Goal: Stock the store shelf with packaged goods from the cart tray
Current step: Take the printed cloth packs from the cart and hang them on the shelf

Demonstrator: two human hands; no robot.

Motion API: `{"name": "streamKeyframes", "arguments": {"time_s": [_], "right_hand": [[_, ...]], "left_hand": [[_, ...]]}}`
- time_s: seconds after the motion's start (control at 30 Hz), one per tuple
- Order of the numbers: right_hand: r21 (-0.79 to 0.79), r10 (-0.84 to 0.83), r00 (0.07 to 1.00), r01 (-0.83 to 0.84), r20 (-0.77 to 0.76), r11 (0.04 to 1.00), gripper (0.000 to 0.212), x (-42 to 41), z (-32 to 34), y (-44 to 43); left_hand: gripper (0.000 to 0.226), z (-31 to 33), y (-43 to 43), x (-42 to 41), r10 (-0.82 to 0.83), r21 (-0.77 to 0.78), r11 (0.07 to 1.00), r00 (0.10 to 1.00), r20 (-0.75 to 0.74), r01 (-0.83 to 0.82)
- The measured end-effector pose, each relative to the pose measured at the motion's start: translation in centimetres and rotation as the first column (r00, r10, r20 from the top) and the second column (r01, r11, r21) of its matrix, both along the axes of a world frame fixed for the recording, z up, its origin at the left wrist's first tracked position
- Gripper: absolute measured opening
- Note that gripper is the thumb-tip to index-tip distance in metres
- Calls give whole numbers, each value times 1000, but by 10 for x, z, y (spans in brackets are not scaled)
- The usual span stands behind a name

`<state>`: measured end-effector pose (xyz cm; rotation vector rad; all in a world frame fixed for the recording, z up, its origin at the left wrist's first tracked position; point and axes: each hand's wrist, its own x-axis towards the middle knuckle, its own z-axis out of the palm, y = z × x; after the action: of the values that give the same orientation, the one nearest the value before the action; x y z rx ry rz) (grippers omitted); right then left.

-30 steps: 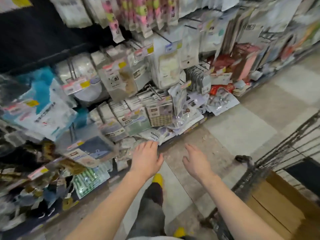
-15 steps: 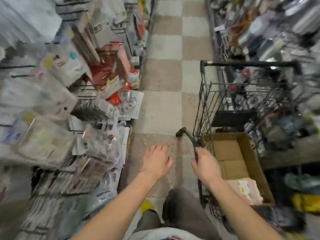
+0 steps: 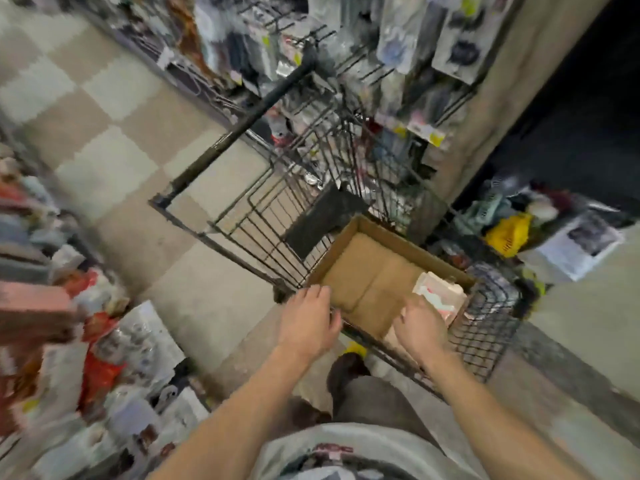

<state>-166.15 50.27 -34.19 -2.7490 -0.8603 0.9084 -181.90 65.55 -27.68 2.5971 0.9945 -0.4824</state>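
A black wire cart (image 3: 277, 216) stands in the aisle with a shallow cardboard tray (image 3: 367, 271) in its near end. A pale pink and white packet (image 3: 440, 294) lies in the tray's right corner. My left hand (image 3: 308, 320) hovers at the tray's near left corner, fingers loosely bent, holding nothing. My right hand (image 3: 420, 329) is over the tray's near side, just short of the packet, fingers relaxed and empty. The stocked shelf (image 3: 86, 341) with packaged goods runs along the left, blurred.
Another shelf rack (image 3: 398, 64) with hanging packets stands behind the cart. A yellow packet (image 3: 507, 233) and papers sit on a low shelf at right. Checkered floor (image 3: 104, 133) stretches down the aisle to the upper left.
My view has swung from the left shelf to the cart. Both hands have moved right, from the shelf to above the cardboard tray.
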Motion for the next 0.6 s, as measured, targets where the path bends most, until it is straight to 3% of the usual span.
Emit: {"name": "streamKeyframes", "arguments": {"time_s": [0.2,0.37,0.6], "right_hand": [[-49,-247,969,247,9,968,41,19,-7,-17],[-105,-446,893,449,55,887,46,19,-15,-30],[-203,-576,816,574,58,793,43,19,-36,-37]], "left_hand": [[47,-16,18,63,-266,-33,964,958,-109,264],[48,-40,25,106,-450,-112,892,883,-136,438],[50,-75,19,161,-603,-207,794,781,-162,571]]}}
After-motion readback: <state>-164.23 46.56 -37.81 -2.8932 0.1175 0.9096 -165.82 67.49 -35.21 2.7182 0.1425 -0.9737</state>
